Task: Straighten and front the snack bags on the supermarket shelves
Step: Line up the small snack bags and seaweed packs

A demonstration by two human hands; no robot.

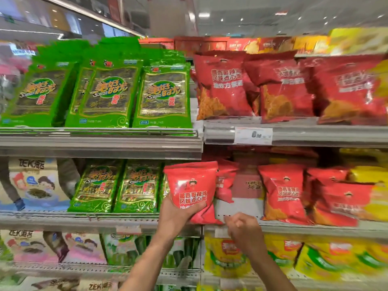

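Grey metal shelving [100, 141] under a white ceiling [273, 15] — recessed spotlights lit.
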